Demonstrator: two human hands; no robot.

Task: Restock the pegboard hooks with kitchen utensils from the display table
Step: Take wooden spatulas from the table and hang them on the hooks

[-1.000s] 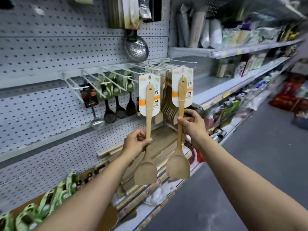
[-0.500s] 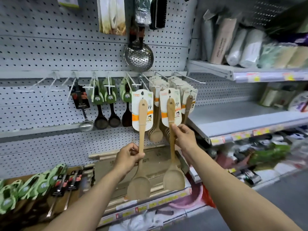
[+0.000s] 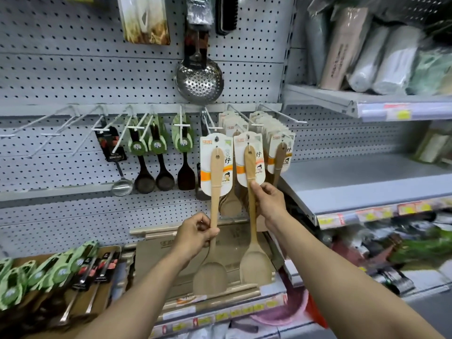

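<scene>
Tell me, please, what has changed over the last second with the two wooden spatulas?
Both hands have carried the spatulas in toward the pegboard hooks; the right spatula's card now sits against the hanging stock. The grips are unchanged: the left hand grips the left spatula, the right hand the other. Neither looks hung yet.

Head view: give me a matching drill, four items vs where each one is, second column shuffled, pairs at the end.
Items
1. perforated metal skimmer
2. left hand's wooden spatula
3. right hand's wooden spatula
4. dark ladles with green cards

Places
A. hanging on hooks left of the spatulas
B. gripped by the handle, its card at the front of a stocked hook
C. hanging high on the pegboard
D. gripped low on the handle, just left of the other held spatula

Pairs: 1-C, 2-D, 3-B, 4-A
</scene>
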